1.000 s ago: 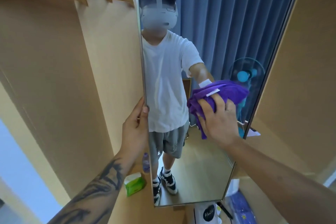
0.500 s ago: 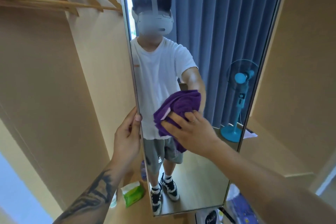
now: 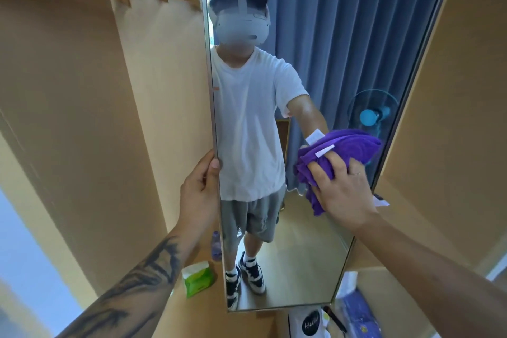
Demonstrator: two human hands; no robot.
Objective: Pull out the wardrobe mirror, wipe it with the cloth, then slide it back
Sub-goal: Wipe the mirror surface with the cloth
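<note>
Purple cloth (image 3: 340, 156), bunched under the right hand (image 3: 343, 189), pressed flat to the glass of the mirror (image 3: 274, 255) hard by its right edge, about mid-height. Half a second ago, down nearer the middle of the glass and closer to the left edge; a full second ago, out at the right edge much as now. So: one pass across and back, side to side at about one height. Judged from that, wiping well under way, neither finished nor close to it, with the lower stretch toward the bottom edge and the upper stretch toward the top edge not covered in these strokes. Right hand spread wide over the cloth, fingers (image 3: 321, 170) splayed and bearing on it rather than pinching it. Left hand (image 3: 200, 195) closed round the mirror's left edge at roughly the same height, thumb on the front of the frame, steadying the panel against the push, and unmoved across all three frames. Mirror pulled out from the wardrobe (image 3: 82, 118), standing upright between the two hands. Sliding back not yet due. Below, near the bottom left corner of the mirror, a green pack of wipes (image 3: 197, 278), untouched.
</note>
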